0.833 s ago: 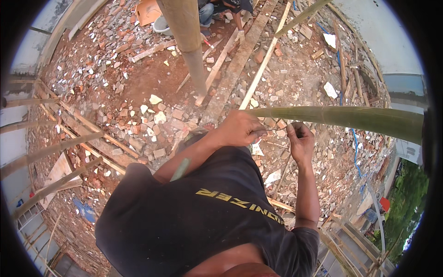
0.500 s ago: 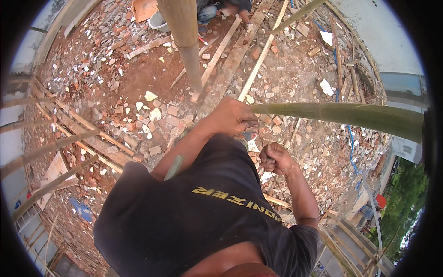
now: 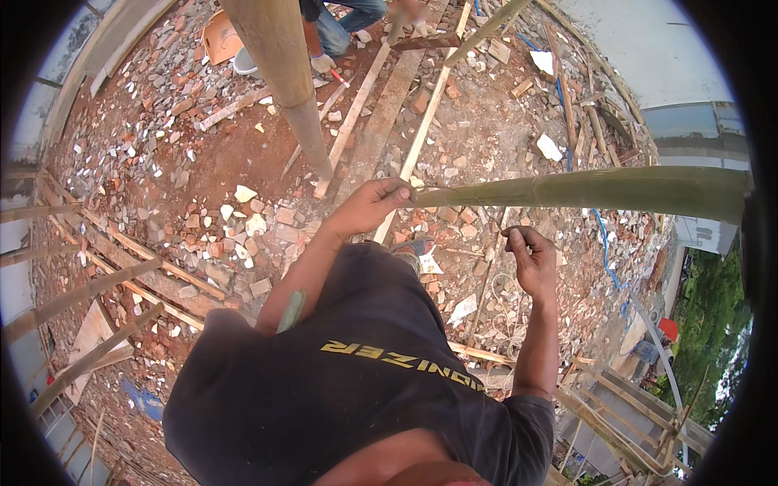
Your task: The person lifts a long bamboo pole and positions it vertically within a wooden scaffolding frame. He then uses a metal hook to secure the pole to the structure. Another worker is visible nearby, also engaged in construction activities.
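Note:
My left hand [image 3: 374, 206] is closed, thumb and fingers pressed together at the narrow end of a green bamboo pole [image 3: 600, 190]. What it pinches there is hidden. The pole runs from these fingers to the right edge and widens on the way. Lower and to the right, apart from the pole, my right hand [image 3: 532, 261] is raised with its thumb and forefinger pinched on a thin cord, of which little shows. Loose loops of pale cord [image 3: 506, 312] are below that hand. A pale green strip [image 3: 292, 312] lies along my left upper arm.
Ahead on the left stands a thick brown bamboo post [image 3: 279, 73]. Beyond it a gloved person [image 3: 344, 28] crouches beside long planks [image 3: 389, 121]. Broken bricks and rubble [image 3: 259, 235] cover the ground. Bamboo poles [image 3: 89, 300] jut in at left; a blue hose [image 3: 604, 243] lies at right.
My right hand has moved right and away from my left hand, its fist loosening into a pinch. My left hand has shifted slightly left, still by the pole's end. The view has shifted slightly.

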Demonstrator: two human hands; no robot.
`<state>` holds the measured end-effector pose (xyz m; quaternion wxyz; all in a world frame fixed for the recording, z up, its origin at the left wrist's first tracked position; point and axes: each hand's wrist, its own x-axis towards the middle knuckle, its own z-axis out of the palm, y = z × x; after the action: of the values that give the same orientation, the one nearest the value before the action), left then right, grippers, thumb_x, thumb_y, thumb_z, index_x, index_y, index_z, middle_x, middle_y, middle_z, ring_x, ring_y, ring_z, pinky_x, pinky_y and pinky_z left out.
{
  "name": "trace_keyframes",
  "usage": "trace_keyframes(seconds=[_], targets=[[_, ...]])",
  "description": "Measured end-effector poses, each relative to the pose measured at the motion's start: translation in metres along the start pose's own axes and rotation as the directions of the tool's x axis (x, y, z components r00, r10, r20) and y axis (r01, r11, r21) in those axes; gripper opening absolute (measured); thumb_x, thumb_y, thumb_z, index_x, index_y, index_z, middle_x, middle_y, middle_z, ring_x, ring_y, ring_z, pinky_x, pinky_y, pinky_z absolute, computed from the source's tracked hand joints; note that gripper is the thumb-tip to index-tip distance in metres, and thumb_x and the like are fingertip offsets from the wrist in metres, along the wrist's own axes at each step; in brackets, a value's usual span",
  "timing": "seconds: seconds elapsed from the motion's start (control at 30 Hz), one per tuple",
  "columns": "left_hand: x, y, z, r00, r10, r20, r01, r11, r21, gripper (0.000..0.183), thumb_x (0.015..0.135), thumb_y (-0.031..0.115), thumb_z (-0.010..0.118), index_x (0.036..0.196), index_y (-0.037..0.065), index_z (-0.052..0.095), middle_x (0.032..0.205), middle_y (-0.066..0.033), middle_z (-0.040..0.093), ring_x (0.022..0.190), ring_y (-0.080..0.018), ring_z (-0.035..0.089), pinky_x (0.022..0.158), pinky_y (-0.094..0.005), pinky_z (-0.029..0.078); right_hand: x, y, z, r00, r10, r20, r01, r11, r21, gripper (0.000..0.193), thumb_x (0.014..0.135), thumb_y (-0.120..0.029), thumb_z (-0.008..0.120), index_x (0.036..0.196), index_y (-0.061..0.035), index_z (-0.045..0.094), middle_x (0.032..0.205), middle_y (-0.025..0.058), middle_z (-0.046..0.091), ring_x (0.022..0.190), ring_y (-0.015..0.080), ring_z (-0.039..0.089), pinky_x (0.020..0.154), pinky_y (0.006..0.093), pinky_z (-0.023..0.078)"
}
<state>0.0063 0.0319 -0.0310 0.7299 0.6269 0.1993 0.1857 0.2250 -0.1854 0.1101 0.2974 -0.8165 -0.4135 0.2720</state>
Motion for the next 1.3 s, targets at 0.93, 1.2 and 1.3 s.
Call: trace_keyframes(seconds=[0.93,1.2,1.3], targets=[[0.011,0.055,0.031,0.959,-0.079,0.270,-0.073,0.856,0.511,0.047,0.102,0.046,0.047,0.107,0.007,0.071,0.082,-0.0188,0.067,0.079,-0.0348,0.066,0.074,-0.0441,0.050,0.004,-0.038,0.041,0.843,-0.493,-0.217,0.410,0.848,-0.334,0.014,0.082,-0.007,0.075,0.095,-0.0064,0.071,0.086,0.0098,0.063,0.075,0.0279,0.065,0.066,0.0378,0.052],[0.000,0.052,0.028,0.954,-0.106,0.280,-0.045,0.874,0.484,0.045,0.101,0.039,0.053,0.112,-0.002,0.066,0.088,-0.0194,0.064,0.085,-0.0338,0.063,0.076,-0.0425,0.048,0.011,-0.028,0.025,0.824,-0.387,-0.413,0.211,0.888,-0.409,0.011,0.088,-0.008,0.069,0.099,-0.0052,0.070,0.094,0.0149,0.063,0.083,0.0344,0.065,0.072,0.0421,0.053],[0.002,0.052,0.028,0.943,0.005,0.332,-0.159,0.885,0.438,0.039,0.100,0.035,0.055,0.111,0.000,0.068,0.092,-0.0180,0.066,0.088,-0.0336,0.064,0.079,-0.0412,0.049,0.020,0.000,0.035,0.897,-0.322,-0.303,0.189,0.899,-0.396,0.013,0.090,-0.011,0.067,0.101,-0.0044,0.070,0.099,0.0173,0.065,0.085,0.0351,0.065,0.075,0.0432,0.052]])
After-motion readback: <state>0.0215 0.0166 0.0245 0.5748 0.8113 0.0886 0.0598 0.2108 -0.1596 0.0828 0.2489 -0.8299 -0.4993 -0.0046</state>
